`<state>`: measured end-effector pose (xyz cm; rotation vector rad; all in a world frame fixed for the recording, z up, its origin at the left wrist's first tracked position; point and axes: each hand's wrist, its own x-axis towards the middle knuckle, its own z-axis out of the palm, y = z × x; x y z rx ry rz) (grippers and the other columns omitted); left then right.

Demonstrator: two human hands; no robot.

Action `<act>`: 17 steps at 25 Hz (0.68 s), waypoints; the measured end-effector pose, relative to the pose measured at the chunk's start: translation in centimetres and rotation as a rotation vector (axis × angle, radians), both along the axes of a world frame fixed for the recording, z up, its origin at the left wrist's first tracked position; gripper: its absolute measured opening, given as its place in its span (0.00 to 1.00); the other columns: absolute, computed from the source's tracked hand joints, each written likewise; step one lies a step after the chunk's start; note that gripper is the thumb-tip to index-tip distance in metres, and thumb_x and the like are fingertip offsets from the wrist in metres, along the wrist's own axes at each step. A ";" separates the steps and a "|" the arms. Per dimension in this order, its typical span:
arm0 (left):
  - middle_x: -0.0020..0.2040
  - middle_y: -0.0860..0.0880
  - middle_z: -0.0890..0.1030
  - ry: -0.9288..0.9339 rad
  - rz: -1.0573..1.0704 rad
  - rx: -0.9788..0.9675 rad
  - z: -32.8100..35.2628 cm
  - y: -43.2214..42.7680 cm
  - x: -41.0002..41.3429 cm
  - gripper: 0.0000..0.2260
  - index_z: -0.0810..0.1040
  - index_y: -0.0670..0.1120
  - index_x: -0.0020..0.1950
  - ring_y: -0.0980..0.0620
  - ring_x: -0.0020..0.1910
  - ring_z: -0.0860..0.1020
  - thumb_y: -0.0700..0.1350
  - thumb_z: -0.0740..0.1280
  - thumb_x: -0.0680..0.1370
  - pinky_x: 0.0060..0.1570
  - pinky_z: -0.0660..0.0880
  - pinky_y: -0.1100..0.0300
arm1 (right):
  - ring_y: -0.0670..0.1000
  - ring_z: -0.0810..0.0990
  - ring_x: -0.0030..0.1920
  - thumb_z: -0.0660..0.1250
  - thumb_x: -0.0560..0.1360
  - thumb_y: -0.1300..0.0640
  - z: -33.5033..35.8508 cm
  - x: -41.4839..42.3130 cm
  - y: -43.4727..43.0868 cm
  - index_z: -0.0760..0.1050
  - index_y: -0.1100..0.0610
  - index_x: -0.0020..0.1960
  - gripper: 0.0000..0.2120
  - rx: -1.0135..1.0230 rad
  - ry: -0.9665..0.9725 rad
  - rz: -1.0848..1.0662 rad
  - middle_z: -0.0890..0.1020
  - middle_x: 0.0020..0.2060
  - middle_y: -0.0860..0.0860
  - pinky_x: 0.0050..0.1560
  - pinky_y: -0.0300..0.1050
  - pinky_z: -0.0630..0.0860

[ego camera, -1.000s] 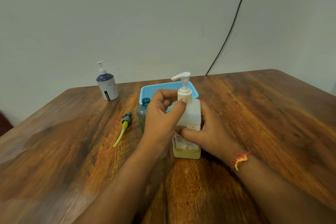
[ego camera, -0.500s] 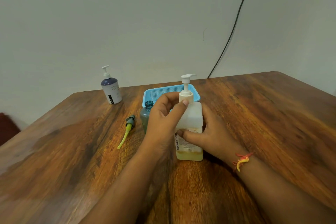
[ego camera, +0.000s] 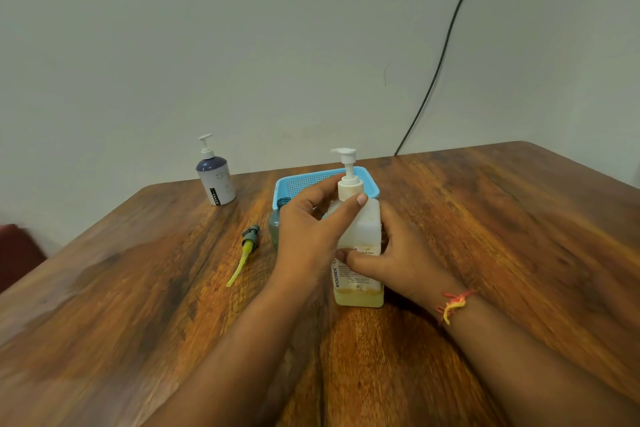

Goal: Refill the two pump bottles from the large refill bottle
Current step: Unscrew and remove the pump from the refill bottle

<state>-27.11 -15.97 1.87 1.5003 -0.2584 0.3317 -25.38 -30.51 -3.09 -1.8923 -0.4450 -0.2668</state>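
Two hands work on one bottle at this moment. Our left hand (ego camera: pixel 311 229) is curled around the collar of the white pump head (ego camera: pixel 347 170) on the large translucent square bottle with a little yellow liquid at its bottom (ego camera: pixel 360 263); thumb and fingers close on the collar, as for twisting it. Our right hand (ego camera: pixel 398 253) wraps the body of this bottle from the side, the thumb across the label, and keeps it upright on the brown wooden tabletop (ego camera: pixel 519 236).

We judge that the step in hand is the unscrewing of the pump from this bottle, which we take for the refill bottle, so that it can pour. Just behind our left hand stands a small blue-green clear bottle (ego camera: pixel 277 224) with an open neck, mostly hidden. Its grey pump with a yellow tube (ego camera: pixel 246 251) lies on the tabletop near it. A light blue plastic mesh basket (ego camera: pixel 301 180) is behind. A purple and white pump bottle (ego camera: pixel 216 180) stands well apart at the far left, with its pump on.

The next move calls for a firm hold with the right hand while the left turns the collar, then a straight lift of the pump, because its tube can drip.
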 end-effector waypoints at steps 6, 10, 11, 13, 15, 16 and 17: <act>0.51 0.51 0.86 -0.044 0.100 0.006 1.0 -0.7 0.0 0.15 0.80 0.48 0.57 0.55 0.52 0.85 0.45 0.79 0.72 0.53 0.84 0.50 | 0.39 0.83 0.50 0.80 0.68 0.48 0.1 -0.2 -0.1 0.66 0.46 0.71 0.37 -0.005 -0.009 0.008 0.82 0.55 0.42 0.45 0.40 0.83; 0.50 0.51 0.86 -0.072 0.100 -0.030 2.3 -1.0 0.0 0.15 0.80 0.46 0.59 0.57 0.49 0.85 0.46 0.77 0.74 0.50 0.83 0.59 | 0.40 0.84 0.50 0.80 0.67 0.47 0.2 -0.3 -0.1 0.68 0.46 0.69 0.35 0.007 -0.008 0.012 0.83 0.54 0.42 0.46 0.42 0.84; 0.50 0.51 0.86 -0.081 0.097 -0.032 2.8 -1.0 0.0 0.15 0.81 0.47 0.59 0.58 0.49 0.85 0.46 0.77 0.74 0.48 0.82 0.62 | 0.40 0.84 0.50 0.80 0.67 0.47 0.3 -0.3 -0.1 0.68 0.45 0.68 0.34 0.008 -0.008 0.014 0.82 0.55 0.42 0.45 0.41 0.84; 0.50 0.52 0.87 -0.079 0.097 -0.043 4.0 -0.7 0.3 0.12 0.82 0.49 0.57 0.61 0.47 0.84 0.47 0.76 0.75 0.47 0.80 0.66 | 0.40 0.83 0.50 0.80 0.67 0.46 0.4 -0.3 -0.1 0.66 0.41 0.67 0.33 0.000 0.001 0.018 0.80 0.56 0.38 0.44 0.38 0.83; 0.49 0.54 0.87 -0.059 0.099 -0.080 5.2 -0.3 0.6 0.10 0.84 0.52 0.56 0.60 0.46 0.84 0.50 0.75 0.75 0.50 0.81 0.63 | 0.39 0.82 0.51 0.80 0.67 0.45 0.5 -0.4 0.0 0.64 0.36 0.65 0.33 -0.003 0.017 0.026 0.77 0.55 0.34 0.43 0.35 0.81; 0.49 0.55 0.87 -0.045 0.098 -0.111 5.7 -0.1 0.9 0.11 0.84 0.52 0.56 0.59 0.47 0.84 0.51 0.75 0.75 0.52 0.82 0.61 | 0.38 0.82 0.50 0.80 0.68 0.46 0.6 -0.5 0.1 0.63 0.35 0.64 0.33 0.001 0.026 0.029 0.76 0.55 0.33 0.42 0.34 0.81; 0.49 0.55 0.87 -0.033 0.094 -0.149 6.1 0.1 1.1 0.11 0.84 0.52 0.56 0.57 0.49 0.84 0.51 0.75 0.75 0.53 0.82 0.59 | 0.37 0.81 0.50 0.80 0.68 0.46 0.6 -0.5 0.0 0.63 0.34 0.63 0.33 0.006 0.032 0.030 0.76 0.54 0.33 0.42 0.34 0.80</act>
